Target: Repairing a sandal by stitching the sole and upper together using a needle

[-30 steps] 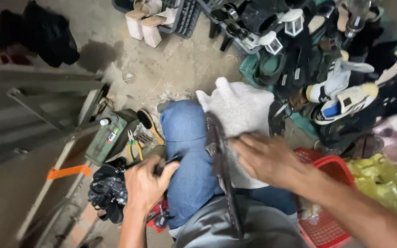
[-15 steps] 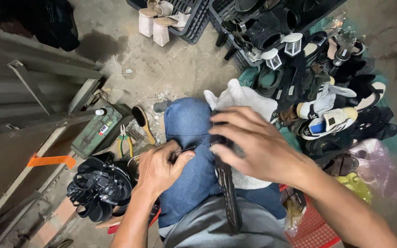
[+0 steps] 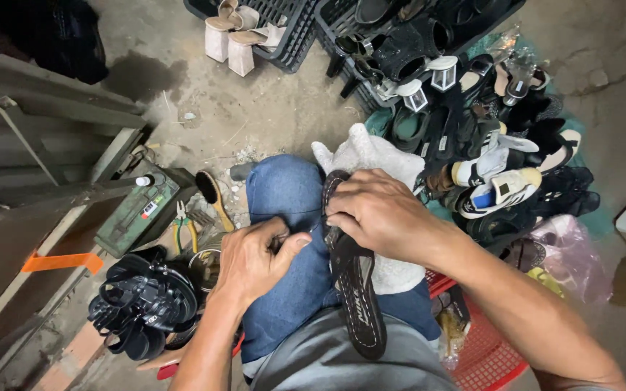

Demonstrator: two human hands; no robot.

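A dark brown sandal sole (image 3: 358, 289) lies lengthwise between my knees, over my blue jeans (image 3: 288, 210) and a white cloth (image 3: 371, 156) on my right leg. My right hand (image 3: 378, 213) presses down on the sole's front end, fingers curled over its edge. My left hand (image 3: 255, 261) rests on my left thigh with thumb and fingers pinched together on something small and dark that I cannot make out.
A heap of shoes and sandals (image 3: 501, 166) lies at the right, black crates (image 3: 291, 22) with beige heels (image 3: 237, 40) behind. A green metal box (image 3: 139, 210), pliers (image 3: 182, 228), a brush (image 3: 215, 195) and black sandals (image 3: 143, 304) sit at the left. A red basket (image 3: 487, 355) stands under my right arm.
The view has tilted so my lap sits lower in frame. My right hand has slid along the sole toward its front end. My left hand stays pinched on my left thigh.
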